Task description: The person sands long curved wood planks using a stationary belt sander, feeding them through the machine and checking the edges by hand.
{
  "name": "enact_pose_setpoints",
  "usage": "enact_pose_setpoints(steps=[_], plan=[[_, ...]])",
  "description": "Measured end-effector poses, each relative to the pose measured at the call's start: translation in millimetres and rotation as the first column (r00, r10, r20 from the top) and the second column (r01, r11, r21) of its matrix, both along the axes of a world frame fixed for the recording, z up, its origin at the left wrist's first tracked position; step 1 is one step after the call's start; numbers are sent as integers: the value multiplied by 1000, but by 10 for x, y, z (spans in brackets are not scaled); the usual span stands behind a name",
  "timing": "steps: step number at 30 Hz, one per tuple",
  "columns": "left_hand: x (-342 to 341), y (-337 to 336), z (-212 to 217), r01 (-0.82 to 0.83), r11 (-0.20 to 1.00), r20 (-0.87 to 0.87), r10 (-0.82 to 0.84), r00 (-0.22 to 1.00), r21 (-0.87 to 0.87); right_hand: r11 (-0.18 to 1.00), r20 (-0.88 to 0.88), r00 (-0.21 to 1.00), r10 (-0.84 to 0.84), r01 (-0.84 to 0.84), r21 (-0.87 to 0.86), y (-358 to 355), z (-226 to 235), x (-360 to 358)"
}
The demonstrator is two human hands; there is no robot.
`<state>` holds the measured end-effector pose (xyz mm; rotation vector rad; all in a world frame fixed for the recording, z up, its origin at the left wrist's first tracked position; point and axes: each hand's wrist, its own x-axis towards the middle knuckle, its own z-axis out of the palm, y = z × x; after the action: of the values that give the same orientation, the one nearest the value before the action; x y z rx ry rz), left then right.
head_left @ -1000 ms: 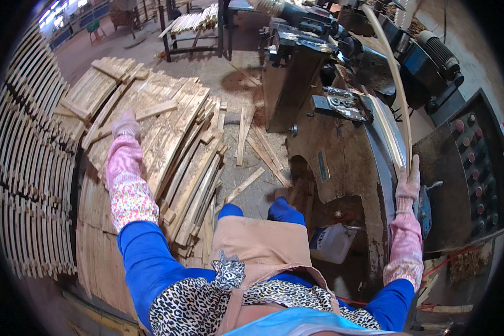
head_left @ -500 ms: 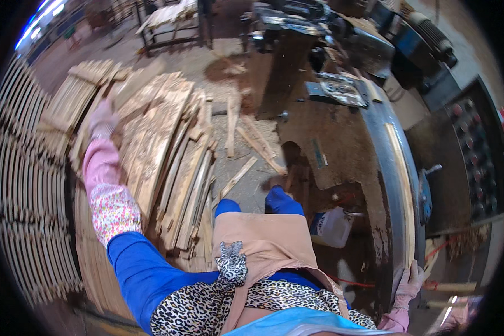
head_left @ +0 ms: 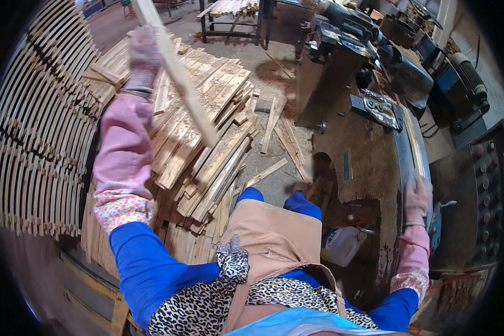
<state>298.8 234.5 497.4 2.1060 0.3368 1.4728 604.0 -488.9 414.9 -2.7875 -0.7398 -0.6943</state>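
Note:
My left hand, in a knit glove, is closed around a long pale wooden board. The board is raised and slants over a broad pile of similar boards. On the right, my gloved right hand is at the near end of a narrow wooden strip. That strip lies lengthwise on the metal bed of a machine. The right fingers look closed on the strip's end, slightly smeared by motion.
Stacked slats stand along the left. Loose offcuts lie on the floor ahead. A white plastic jug sits beneath the machine. A control panel with knobs is at far right, and a rack with boards at the back.
My left hand has lifted a board off the pile. My right hand has moved forward along the machine bed, and the strip has gone forward with it. The view has shifted.

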Motion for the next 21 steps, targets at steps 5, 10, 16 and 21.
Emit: enact_pose_setpoints(steps=[5, 10, 16, 21], plan=[[594, -1152, -757, 104, 839, 199, 6, 980, -534, 726, -633, 357, 687, -302, 618, 2552, -49, -1210], [597, -890, -1583, 257, 734, 292, -83, 953, -629, 658, -667, 79, 741, -281, 698, 3450, -390, -1551], [-87, 66, -1681, -682, 713, -830, 474, 294, 166, 853, -730, 450, 515, -354, 384, 2680, -155, -1173], [-670, 1115, -1766, -669, 728, -854, 435, 285, 147, 806, -754, 473, 456, -579, 124, 2868, 22, -1388]])
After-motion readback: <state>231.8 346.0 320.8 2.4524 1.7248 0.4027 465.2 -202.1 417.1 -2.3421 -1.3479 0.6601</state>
